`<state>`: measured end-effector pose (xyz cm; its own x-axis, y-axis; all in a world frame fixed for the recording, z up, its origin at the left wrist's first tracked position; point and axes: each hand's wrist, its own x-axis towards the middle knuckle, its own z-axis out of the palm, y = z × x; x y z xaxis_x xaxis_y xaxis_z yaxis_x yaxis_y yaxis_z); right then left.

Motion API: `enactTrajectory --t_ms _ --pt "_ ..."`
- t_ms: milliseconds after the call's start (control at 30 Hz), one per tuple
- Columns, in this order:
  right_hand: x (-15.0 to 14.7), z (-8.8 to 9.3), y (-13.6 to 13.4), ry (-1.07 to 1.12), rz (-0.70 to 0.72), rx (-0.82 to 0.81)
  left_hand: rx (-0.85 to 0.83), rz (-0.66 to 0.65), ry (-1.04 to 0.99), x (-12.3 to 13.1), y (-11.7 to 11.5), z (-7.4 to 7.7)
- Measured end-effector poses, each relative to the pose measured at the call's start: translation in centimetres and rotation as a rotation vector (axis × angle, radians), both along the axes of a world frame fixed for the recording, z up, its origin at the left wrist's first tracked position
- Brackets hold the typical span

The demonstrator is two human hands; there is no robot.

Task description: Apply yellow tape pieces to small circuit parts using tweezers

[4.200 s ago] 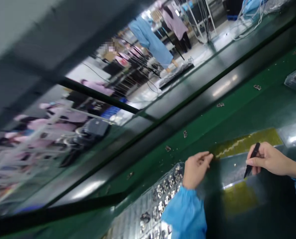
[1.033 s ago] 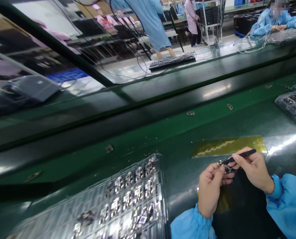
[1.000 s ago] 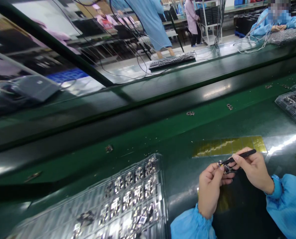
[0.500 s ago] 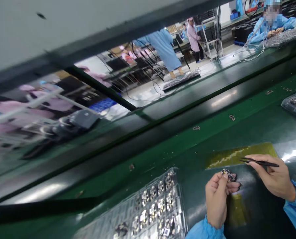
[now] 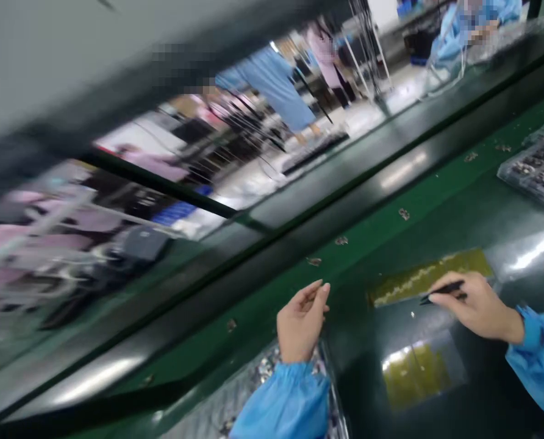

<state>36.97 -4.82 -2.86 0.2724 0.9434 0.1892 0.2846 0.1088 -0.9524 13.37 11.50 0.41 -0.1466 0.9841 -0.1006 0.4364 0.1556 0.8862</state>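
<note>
The left hand [image 5: 302, 323] has moved left, away from the right one, and now hovers over the far end of the clear parts tray [image 5: 272, 390]; its fingers are loosely curled and half open, and the small circuit board it pinched half a second ago can no longer be seen in them. The right hand [image 5: 476, 303] stays pinched around the black tweezers [image 5: 441, 291], whose tips now rest at the near edge of the yellow strip [image 5: 430, 275] on the green belt [image 5: 391, 225]. The view has tilted and blurred.
</note>
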Motion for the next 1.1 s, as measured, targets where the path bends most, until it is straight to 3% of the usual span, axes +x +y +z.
enactTrajectory --t_ms 100,200,300,433,600,1000,1100 --pt "0.5 0.8 0.4 0.155 0.216 -0.153 0.088 -0.42 0.263 0.8 -7.1 -0.5" --pt "0.4 0.6 0.4 0.225 0.349 -0.279 0.134 -0.825 0.327 1.5 -13.8 -1.5" --pt "0.1 0.3 0.1 0.174 0.382 -0.33 0.226 -1.031 0.431 1.8 -18.0 -3.2" --pt "0.1 0.2 0.2 0.105 0.398 -0.336 0.371 -1.022 0.626 2.3 -19.4 -4.8" --pt "0.0 -0.1 0.3 0.144 0.418 -0.391 0.439 -0.977 0.729 3.0 -19.0 -5.0" --pt "0.1 -0.2 0.5 0.449 0.365 -0.494 0.38 -0.994 0.749 2.8 -19.1 -5.2" --pt "0.4 0.2 0.7 0.483 0.329 -0.493 0.271 -1.039 0.706 2.7 -18.8 -4.2"
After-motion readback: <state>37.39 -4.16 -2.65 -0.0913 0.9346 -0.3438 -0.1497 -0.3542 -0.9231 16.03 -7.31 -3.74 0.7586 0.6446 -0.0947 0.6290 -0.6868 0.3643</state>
